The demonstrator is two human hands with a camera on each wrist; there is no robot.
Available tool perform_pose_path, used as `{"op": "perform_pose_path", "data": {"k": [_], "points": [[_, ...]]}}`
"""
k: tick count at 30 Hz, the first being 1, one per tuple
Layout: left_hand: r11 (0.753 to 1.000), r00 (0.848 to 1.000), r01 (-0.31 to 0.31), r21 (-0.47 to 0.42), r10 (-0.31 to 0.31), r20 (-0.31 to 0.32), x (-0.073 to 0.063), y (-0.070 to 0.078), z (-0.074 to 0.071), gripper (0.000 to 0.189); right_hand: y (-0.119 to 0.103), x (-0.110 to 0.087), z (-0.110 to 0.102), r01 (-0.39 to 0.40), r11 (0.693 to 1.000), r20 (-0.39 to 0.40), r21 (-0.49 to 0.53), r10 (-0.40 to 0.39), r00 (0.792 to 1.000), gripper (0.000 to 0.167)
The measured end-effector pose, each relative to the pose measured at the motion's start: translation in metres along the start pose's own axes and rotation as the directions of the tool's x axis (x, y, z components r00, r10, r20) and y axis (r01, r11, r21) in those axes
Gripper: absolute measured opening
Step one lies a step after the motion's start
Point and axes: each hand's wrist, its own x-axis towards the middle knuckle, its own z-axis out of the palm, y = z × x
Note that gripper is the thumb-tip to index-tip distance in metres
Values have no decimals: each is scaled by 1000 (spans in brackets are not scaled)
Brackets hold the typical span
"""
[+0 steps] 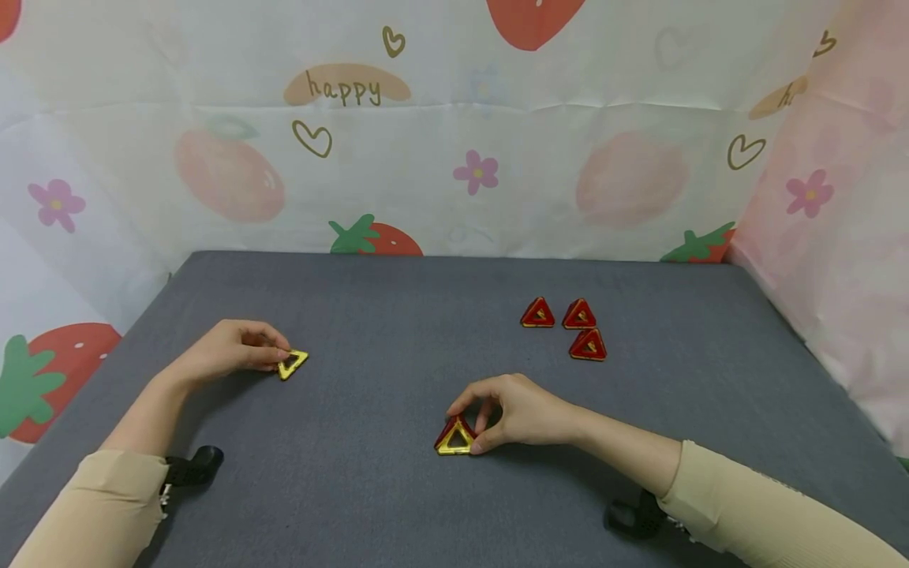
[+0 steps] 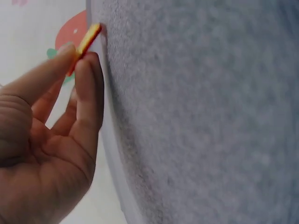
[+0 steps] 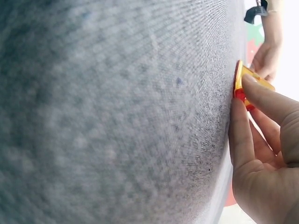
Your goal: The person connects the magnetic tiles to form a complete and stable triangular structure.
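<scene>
My left hand (image 1: pixel 230 345) pinches a flat yellow triangular tile (image 1: pixel 296 366) with a see-through middle, at the left side of the table. In the left wrist view the tile (image 2: pixel 89 39) appears edge-on between thumb and fingertips, yellow with a red edge. Nearer the front, around the middle, my right hand (image 1: pixel 529 410) holds a triangular piece (image 1: pixel 454 451) with a yellow front face and red sides. That piece (image 3: pixel 239 81) stands on the cloth, thumb on one side and fingers on the other; the fingers hide part of it.
Behind and to the right of my right hand are three red triangular pieces with gold edges: one on the left (image 1: pixel 537 322), one beside it (image 1: pixel 579 323), and one in front (image 1: pixel 588 355). A grey cloth (image 1: pixel 369 315) covers the table; printed curtains (image 1: pixel 525 118) hang behind.
</scene>
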Motion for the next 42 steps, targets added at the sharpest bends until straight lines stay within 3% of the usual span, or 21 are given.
{"op": "perform_pose_path", "data": {"k": [3, 11, 25, 30, 36, 42], "points": [[1000, 1000, 2, 17, -3, 23, 2, 7, 4, 33, 0, 0, 0, 0, 1000, -1, 0, 0, 1000, 44], [998, 991, -65, -17, 67, 118, 10, 26, 19, 35, 2, 0, 0, 2, 1000, 0, 0, -2, 1000, 44], [982, 977, -164, -94, 175, 124, 19, 60, 52, 23, 2, 0, 0, 5, 1000, -1, -12, -5, 1000, 44], [967, 960, -249, -61, 255, 115, 18, 71, 63, 16, 1, 0, 0, 2, 1000, 0, -12, -2, 1000, 44], [922, 917, -388, -21, 388, 98, 15, 84, 80, 7, 2, 1, 0, 0, 1000, -2, -22, -1, 1000, 44], [907, 901, -422, 9, 418, 116, 11, 98, 95, 12, 3, 1, 0, -1, 1000, -3, -18, 1, 1000, 44]]}}
